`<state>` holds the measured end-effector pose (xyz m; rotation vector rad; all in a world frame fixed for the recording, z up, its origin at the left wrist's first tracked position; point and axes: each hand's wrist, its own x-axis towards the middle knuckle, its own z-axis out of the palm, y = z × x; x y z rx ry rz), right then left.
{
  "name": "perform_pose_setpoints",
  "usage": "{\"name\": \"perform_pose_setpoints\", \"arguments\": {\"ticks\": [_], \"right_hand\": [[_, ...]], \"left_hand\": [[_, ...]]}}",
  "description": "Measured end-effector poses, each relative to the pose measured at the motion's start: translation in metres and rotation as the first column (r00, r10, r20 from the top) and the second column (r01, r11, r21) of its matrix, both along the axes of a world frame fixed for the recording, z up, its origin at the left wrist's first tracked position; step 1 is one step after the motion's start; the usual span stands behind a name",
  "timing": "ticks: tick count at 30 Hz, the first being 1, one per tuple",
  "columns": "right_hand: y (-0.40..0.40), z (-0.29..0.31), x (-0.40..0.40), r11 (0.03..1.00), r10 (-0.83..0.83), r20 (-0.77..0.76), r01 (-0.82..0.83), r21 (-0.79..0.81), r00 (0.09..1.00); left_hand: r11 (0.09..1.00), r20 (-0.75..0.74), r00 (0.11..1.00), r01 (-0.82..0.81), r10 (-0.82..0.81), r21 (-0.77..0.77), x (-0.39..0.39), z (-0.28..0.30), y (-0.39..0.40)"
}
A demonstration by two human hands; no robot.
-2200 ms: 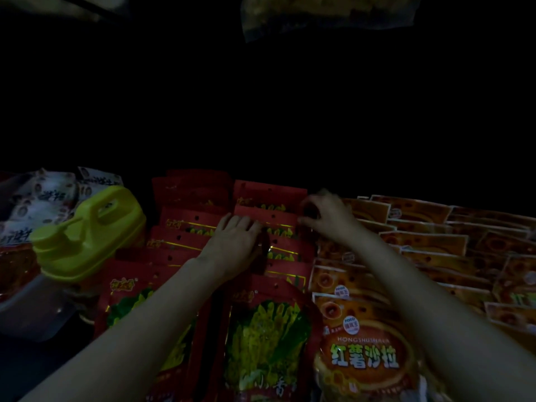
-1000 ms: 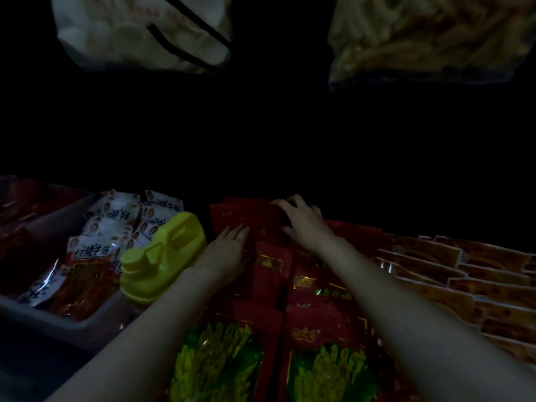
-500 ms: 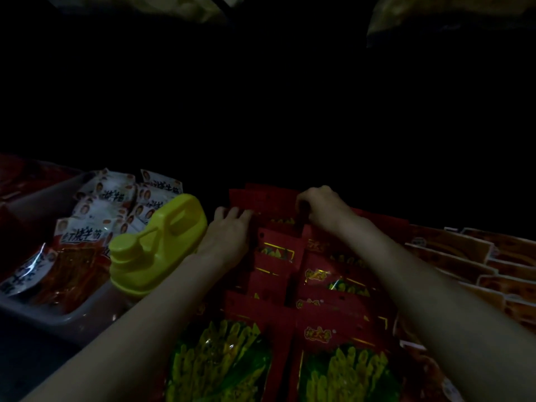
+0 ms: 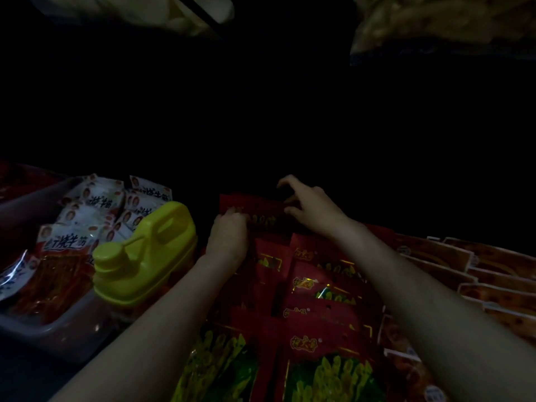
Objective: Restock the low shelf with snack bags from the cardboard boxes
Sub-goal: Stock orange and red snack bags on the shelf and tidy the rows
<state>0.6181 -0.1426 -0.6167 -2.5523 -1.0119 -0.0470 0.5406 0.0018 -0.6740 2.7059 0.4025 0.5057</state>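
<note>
Two overlapping rows of red snack bags (image 4: 316, 288) with green-yellow pictures lie flat on the dim low shelf, running away from me. My left hand (image 4: 229, 239) has curled fingers on the near left edge of the rearmost red bag (image 4: 255, 208). My right hand (image 4: 310, 204) hovers at that bag's right end with fingers spread and bent, thumb near its edge. Whether the right hand actually holds the bag is unclear in the dark. No cardboard box is in view.
A yellow plastic jug (image 4: 145, 256) stands left of the red bags, close to my left wrist. A grey bin (image 4: 49, 332) holds white-and-red packets (image 4: 95, 204). Orange bags (image 4: 470, 274) lie stacked at right. Pale snack bags (image 4: 435, 21) hang overhead. The shelf's back is black.
My right hand has opened from a fist and reached farther back and right. My left hand has curled its fingers on the rear red bag. The view has shifted slightly.
</note>
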Motion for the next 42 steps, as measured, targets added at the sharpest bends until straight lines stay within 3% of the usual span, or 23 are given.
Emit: {"name": "perform_pose_setpoints", "arguments": {"ticks": [3, 8, 10, 12, 14, 19, 25, 30, 35, 38, 40, 42], "right_hand": [[0.004, -0.003, -0.003, 0.976, -0.104, 0.139, 0.128, -0.174, 0.985], [-0.011, -0.005, 0.004, 0.984, -0.173, 0.001, 0.173, 0.043, 0.985], [-0.017, -0.004, 0.006, 0.988, -0.155, -0.05, 0.156, 0.021, 0.987], [-0.018, -0.003, 0.007, 0.983, -0.163, -0.004, 0.163, -0.08, 0.987], [-0.017, -0.002, 0.007, 0.972, -0.184, 0.045, 0.189, -0.139, 0.982], [-0.005, -0.006, 0.003, 0.968, -0.231, 0.154, 0.243, -0.061, 0.961], [-0.011, -0.01, 0.008, 0.981, -0.188, -0.009, 0.189, 0.047, 0.982], [-0.027, -0.007, 0.013, 0.978, -0.157, -0.009, 0.157, 0.14, 0.988], [-0.031, -0.01, 0.017, 0.973, -0.145, 0.021, 0.139, 0.187, 0.989], [-0.031, -0.007, 0.018, 0.968, -0.14, 0.026, 0.131, 0.215, 0.99], [-0.028, -0.007, 0.019, 0.975, -0.122, 0.037, 0.113, 0.19, 0.992], [-0.024, -0.009, 0.021, 0.987, -0.127, 0.055, 0.12, 0.11, 0.99]], "left_hand": [[1.0, 0.03, 0.999, -0.011, 0.011, 0.015, -0.002, 0.001, -0.001], [0.988, 0.057, 0.998, 0.01, -0.019, 0.154, 0.004, 0.01, 0.003], [0.982, 0.015, 0.999, 0.031, -0.035, 0.185, 0.007, 0.01, -0.001], [0.98, -0.021, 0.999, 0.037, -0.034, 0.194, 0.007, 0.008, -0.006], [0.984, -0.049, 0.999, 0.028, -0.02, 0.176, 0.005, 0.006, -0.012], [0.993, -0.055, 0.998, 0.047, -0.041, 0.111, 0.0, 0.001, -0.002], [0.995, 0.137, 0.989, 0.036, -0.048, 0.089, 0.002, 0.011, -0.004], [0.998, 0.066, 0.995, 0.069, -0.069, 0.005, 0.017, 0.014, -0.021], [0.994, 0.255, 0.967, 0.038, -0.011, -0.098, 0.017, 0.01, -0.031], [0.99, 0.342, 0.936, 0.117, -0.085, -0.074, 0.017, 0.009, -0.039], [0.981, 0.368, 0.919, 0.181, -0.143, -0.07, 0.019, 0.009, -0.049], [0.984, 0.35, 0.934, 0.124, -0.073, -0.126, 0.023, 0.008, -0.051]]}}
